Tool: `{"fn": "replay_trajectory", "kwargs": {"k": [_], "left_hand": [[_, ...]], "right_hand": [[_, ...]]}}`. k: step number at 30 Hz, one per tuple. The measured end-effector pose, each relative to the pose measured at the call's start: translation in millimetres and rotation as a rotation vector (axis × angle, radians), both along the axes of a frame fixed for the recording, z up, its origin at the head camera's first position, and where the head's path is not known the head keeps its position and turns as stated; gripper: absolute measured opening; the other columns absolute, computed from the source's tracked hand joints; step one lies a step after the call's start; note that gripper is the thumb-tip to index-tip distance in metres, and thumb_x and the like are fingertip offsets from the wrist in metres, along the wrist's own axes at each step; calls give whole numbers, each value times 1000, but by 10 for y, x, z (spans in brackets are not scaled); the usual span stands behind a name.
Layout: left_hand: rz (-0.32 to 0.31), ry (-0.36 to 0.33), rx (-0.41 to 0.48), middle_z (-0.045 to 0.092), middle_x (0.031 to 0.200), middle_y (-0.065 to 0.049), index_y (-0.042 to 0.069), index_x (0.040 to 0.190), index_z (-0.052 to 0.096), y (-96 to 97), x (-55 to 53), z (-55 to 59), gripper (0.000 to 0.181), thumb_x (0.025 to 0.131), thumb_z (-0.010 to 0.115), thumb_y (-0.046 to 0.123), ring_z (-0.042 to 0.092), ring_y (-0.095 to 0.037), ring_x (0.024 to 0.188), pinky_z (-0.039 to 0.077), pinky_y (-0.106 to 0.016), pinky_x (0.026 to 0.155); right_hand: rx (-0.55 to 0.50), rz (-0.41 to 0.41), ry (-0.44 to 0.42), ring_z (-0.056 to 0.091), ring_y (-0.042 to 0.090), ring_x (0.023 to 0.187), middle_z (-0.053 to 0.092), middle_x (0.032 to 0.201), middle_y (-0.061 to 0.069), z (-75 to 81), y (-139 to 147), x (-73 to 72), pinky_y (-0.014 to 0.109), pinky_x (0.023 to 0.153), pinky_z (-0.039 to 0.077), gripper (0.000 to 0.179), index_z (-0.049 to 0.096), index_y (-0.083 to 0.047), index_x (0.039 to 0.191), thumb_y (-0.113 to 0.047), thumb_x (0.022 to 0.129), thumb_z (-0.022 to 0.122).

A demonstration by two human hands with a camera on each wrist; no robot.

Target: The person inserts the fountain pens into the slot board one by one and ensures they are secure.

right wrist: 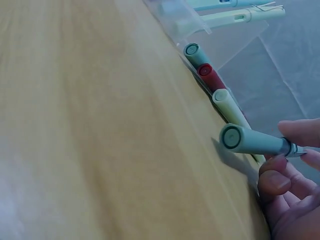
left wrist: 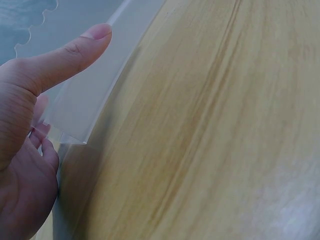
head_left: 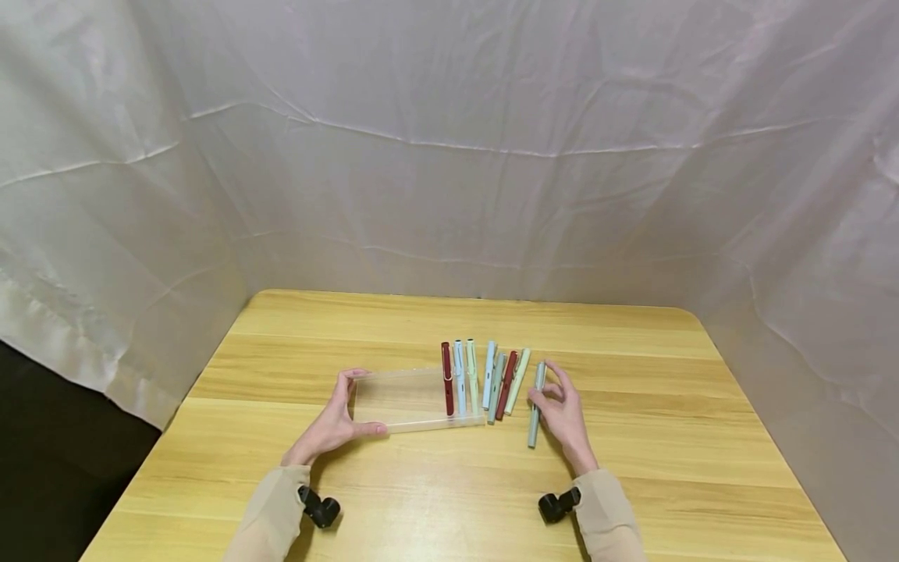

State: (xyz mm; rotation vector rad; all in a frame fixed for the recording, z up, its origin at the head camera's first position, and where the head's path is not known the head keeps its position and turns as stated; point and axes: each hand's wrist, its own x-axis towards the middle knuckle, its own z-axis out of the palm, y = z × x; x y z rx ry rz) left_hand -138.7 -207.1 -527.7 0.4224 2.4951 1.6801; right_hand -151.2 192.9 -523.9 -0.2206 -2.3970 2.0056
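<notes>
My left hand (head_left: 337,417) grips the left end of a clear plastic pen holder (head_left: 396,398), thumb along its front wall and fingers behind. In the left wrist view, the holder's wall (left wrist: 92,97) has a notched edge. At its right end lie a dark red pen (head_left: 447,382), a light blue pen (head_left: 460,375) and a pale green pen (head_left: 472,367), side by side. My right hand (head_left: 562,410) pinches a grey-green pen (head_left: 534,425) between thumb and fingers; in the right wrist view, its round end (right wrist: 232,137) faces the camera.
Between the holder and my right hand lie several capped pens on the wooden table (head_left: 449,499): light blue (head_left: 488,378), grey-green (head_left: 495,390), dark red (head_left: 506,390) and pale green (head_left: 518,382). A pale cloth curtain (head_left: 449,195) surrounds the table's back and sides.
</notes>
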Motion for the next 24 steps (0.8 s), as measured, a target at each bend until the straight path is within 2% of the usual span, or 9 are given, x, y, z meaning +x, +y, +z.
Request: {"fn": "replay_trajectory", "kwargs": {"k": [8, 18, 24], "left_hand": [[-5, 17, 8, 28, 154, -25, 1, 142, 25, -6, -1, 5, 100, 68, 92, 14, 10, -49, 153, 4, -71, 123], [-1, 4, 1, 26, 155, -25, 2, 143, 25, -4, -5, -5, 100, 69, 91, 14, 7, -50, 154, 2, -70, 123], [-4, 10, 5, 27, 154, -24, 2, 143, 26, -3, -6, -12, 99, 69, 91, 14, 8, -49, 154, 2, -71, 123]], "right_hand": [[-65, 2, -11, 43, 6, 47, 67, 100, 9, 26, 40, 12, 19, 42, 40, 59, 38, -19, 154, -11, 100, 61], [-180, -11, -5, 56, 7, 54, 68, 94, -7, 58, 75, 31, 21, 47, 50, 65, 35, -19, 156, -13, 98, 65], [-247, -30, 11, 61, 7, 59, 66, 98, -5, 69, 87, 20, 21, 52, 56, 69, 30, -21, 158, -14, 98, 65]]}}
